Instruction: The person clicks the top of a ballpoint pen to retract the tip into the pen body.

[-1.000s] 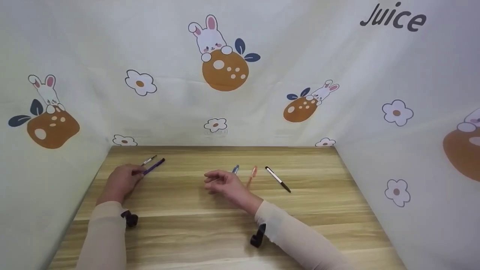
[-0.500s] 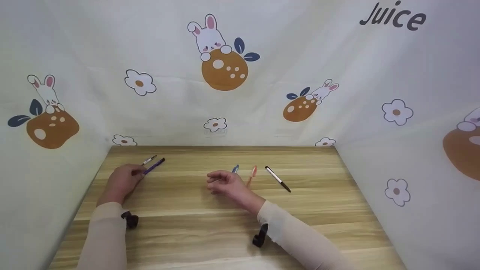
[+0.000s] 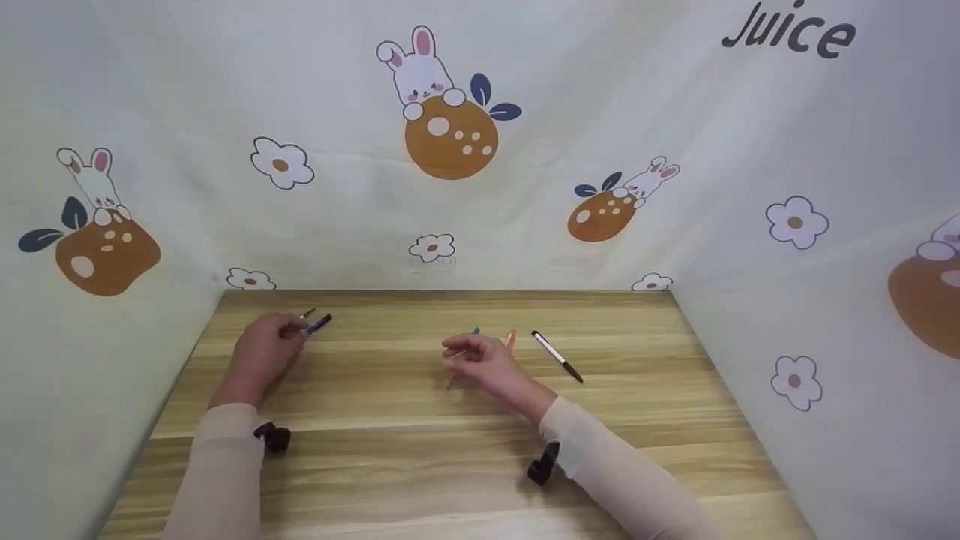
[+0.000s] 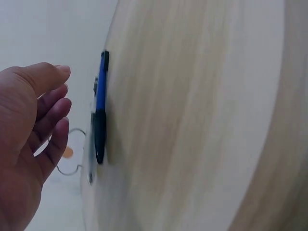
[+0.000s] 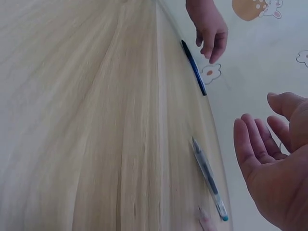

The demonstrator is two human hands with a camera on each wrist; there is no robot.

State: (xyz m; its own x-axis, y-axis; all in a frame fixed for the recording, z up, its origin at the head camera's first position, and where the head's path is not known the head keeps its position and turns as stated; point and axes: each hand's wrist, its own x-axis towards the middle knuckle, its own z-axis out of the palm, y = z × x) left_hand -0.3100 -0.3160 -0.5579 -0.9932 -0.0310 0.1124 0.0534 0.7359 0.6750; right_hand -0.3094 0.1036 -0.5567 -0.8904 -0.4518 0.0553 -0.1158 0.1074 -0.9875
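My left hand (image 3: 270, 352) hovers at the far left of the table, fingers loosely bent and holding nothing. Just beyond its fingertips lies a dark blue pen (image 3: 319, 325), with a thinner pale pen (image 4: 90, 159) alongside it. The left wrist view shows a gap between that hand and both pens. Near the middle, my right hand (image 3: 487, 364) is raised above the table with relaxed fingers and nothing in them. Beneath it lies a clear pen with a blue-green end (image 5: 208, 178), partly hidden in the head view. An orange pen (image 3: 511, 340) lies behind the same hand, mostly covered.
Right of the right hand, a white and black pen (image 3: 557, 356) lies at a slant. The wood-grain table (image 3: 390, 472) is bounded at the back and sides by a pale printed cloth (image 3: 337, 225). A black wrist camera (image 3: 274, 437) hangs off the left sleeve.
My left hand has shifted away from the near end of the blue pen, forward and rightward. My right hand has drifted right, now covering more of the orange pen. The pens lie where they were.
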